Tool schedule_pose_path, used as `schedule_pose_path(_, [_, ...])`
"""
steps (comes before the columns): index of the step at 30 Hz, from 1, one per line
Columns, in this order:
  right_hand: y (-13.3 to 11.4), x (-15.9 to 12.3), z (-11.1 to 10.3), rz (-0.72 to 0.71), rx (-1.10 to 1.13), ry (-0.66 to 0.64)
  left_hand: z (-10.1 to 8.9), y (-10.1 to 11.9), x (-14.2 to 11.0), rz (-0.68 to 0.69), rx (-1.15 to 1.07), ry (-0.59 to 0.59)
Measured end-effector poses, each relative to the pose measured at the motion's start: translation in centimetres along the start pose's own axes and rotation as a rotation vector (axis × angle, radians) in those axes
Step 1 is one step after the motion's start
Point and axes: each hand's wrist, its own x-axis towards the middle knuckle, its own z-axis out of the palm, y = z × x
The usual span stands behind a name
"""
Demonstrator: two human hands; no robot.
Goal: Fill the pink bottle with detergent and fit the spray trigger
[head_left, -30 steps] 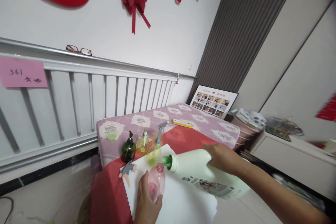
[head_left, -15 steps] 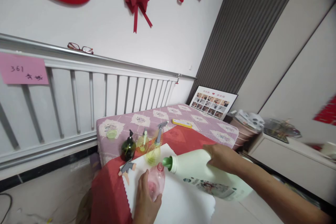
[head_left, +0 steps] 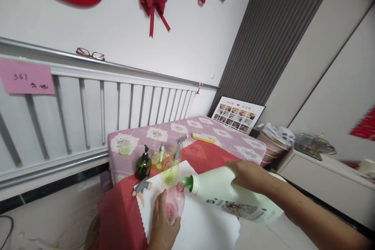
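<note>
My left hand point(head_left: 162, 222) is wrapped round a small pink bottle point(head_left: 175, 202) with its neck open, standing on a white cloth point(head_left: 202, 228). With my right hand point(head_left: 249, 175) I grip a large white jug point(head_left: 231, 197), tipped sideways, its green spout point(head_left: 187, 182) right at the pink bottle's neck. A grey spray head point(head_left: 141, 188) lies on the cloth to the left of the pink bottle.
Behind the cloth stand a dark green pump bottle point(head_left: 143, 165), a yellow spray bottle point(head_left: 172, 166) and an orange-yellow bottle point(head_left: 159, 160) on a red cover point(head_left: 123, 215). A yellow case point(head_left: 203, 137) lies on the purple tablecloth point(head_left: 225, 134). A white radiator point(head_left: 96, 113) runs along the wall.
The jug's spout has dipped slightly lower toward the pink bottle's neck. Both hands keep their hold; the view has shifted a little.
</note>
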Motion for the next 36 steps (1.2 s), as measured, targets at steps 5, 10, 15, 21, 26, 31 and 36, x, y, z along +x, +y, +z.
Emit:
schedule_pose_path(5, [-0.3, 0.0, -0.4, 0.000, -0.027, 0.000, -0.1, 0.0, -0.1, 0.009, 0.019, -0.010])
schedule_pose_path(10, [-0.3, -0.2, -0.6, -0.001, -0.050, -0.007, 0.0, -0.1, 0.0, 0.020, 0.038, -0.024])
schedule_pose_path(15, [0.0, -0.2, -0.5, -0.021, -0.073, -0.001, -0.1, 0.2, 0.0, 0.023, 0.028, -0.031])
schedule_pose_path(21, [0.0, -0.1, -0.5, -0.041, -0.094, 0.008, -0.2, 0.3, 0.0, 0.018, 0.038, -0.052])
schedule_pose_path(26, [-0.4, -0.3, -0.9, -0.035, -0.121, -0.011, 0.1, -0.2, 0.0, 0.053, 0.058, -0.030])
schedule_pose_path(31, [-0.5, -0.3, -1.2, -0.044, -0.133, -0.008, 0.1, -0.3, 0.0, 0.056, 0.068, -0.017])
schedule_pose_path(36, [-0.1, -0.3, -0.9, -0.072, -0.133, 0.020, 0.0, -0.2, 0.0, 0.058, 0.072, -0.014])
